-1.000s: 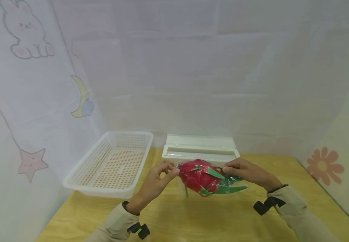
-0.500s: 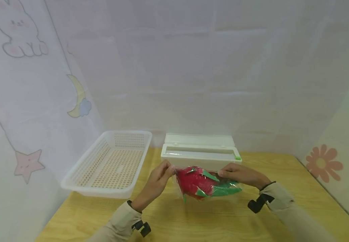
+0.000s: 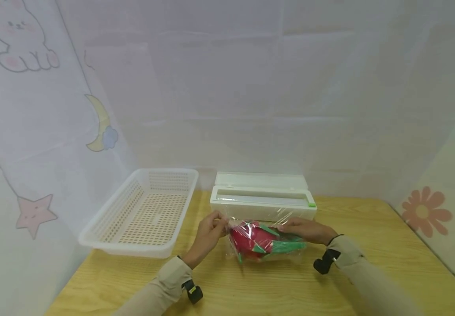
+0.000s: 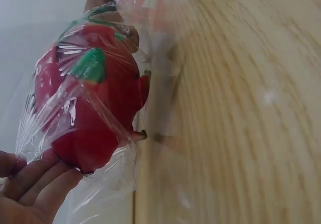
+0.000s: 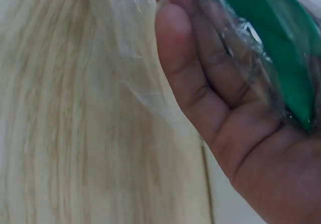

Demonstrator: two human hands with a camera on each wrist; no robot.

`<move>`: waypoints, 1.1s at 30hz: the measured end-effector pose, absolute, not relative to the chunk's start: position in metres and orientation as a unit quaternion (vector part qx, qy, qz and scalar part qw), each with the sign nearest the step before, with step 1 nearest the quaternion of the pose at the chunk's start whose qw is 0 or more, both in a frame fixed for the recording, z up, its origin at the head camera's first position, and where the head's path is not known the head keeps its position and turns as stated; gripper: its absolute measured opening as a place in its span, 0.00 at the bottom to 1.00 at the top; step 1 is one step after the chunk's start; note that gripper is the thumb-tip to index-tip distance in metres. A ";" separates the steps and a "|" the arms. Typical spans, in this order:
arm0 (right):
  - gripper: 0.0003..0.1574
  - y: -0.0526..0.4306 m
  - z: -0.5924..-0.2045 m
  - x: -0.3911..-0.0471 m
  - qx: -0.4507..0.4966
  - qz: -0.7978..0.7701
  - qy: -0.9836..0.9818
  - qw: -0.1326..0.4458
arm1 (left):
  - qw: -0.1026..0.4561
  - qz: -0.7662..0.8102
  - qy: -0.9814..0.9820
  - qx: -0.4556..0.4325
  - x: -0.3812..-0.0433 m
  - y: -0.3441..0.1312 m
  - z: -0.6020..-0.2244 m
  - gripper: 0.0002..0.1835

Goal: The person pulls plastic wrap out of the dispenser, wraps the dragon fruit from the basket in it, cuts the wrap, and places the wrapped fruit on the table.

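A red dragon fruit [image 3: 248, 239] with green leaf tips lies between my hands, wrapped in clear, wrinkled cling film [image 4: 65, 113]. At its left end my left hand [image 3: 208, 232] pinches the film between thumb and fingers, with fingertips under the fruit's end in the left wrist view. My right hand [image 3: 310, 229] grips the film at the leafy end. A long green leaf [image 5: 281, 48] crosses over its fingers in the right wrist view, and a loose flap of film hangs beside the thumb. The fruit is close over the wooden table [image 3: 259, 289].
Behind the fruit stands a white cling film box [image 3: 264, 211] with its lid [image 3: 260, 180] raised and a green slider [image 3: 311, 204] at its right end. To the left is a white perforated plastic basket [image 3: 164, 251]. Patterned fabric walls rise around the table.
The wrapped fruit has come slightly nearer and lower, showing more of the box front. My right hand has shifted left, closer to my left hand, and the leafy end has moved inward.
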State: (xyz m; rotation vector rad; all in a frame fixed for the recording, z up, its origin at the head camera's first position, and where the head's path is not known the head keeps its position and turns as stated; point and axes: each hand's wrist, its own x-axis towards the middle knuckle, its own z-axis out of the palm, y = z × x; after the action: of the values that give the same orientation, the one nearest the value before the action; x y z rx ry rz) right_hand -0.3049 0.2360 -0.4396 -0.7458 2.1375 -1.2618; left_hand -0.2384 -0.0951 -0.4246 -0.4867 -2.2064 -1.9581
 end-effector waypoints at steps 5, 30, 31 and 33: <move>0.23 0.233 -0.446 -0.314 -0.328 -0.473 0.776 0.257 | 0.077 -0.647 -0.744 -0.146 -0.247 -0.093 -0.430 0.12; 0.40 0.212 -0.420 -0.220 -0.339 -0.262 0.902 -0.054 | 0.095 -0.608 -0.779 -0.120 -0.241 -0.100 -0.444 0.10; 0.45 0.209 -0.420 -0.216 -0.338 -0.236 0.910 -0.054 | 0.091 -0.614 -0.776 -0.117 -0.241 -0.100 -0.443 0.10; 0.50 0.205 -0.421 -0.214 -0.339 -0.200 0.917 -0.065 | 0.087 -0.622 -0.769 -0.118 -0.241 -0.098 -0.441 0.09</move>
State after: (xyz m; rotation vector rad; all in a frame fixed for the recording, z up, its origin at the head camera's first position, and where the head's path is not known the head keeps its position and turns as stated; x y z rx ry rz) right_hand -0.2136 0.2050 -0.4214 -1.1103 3.0063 -0.6560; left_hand -0.2414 -0.0981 -0.4415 -0.3524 -2.2898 -1.8532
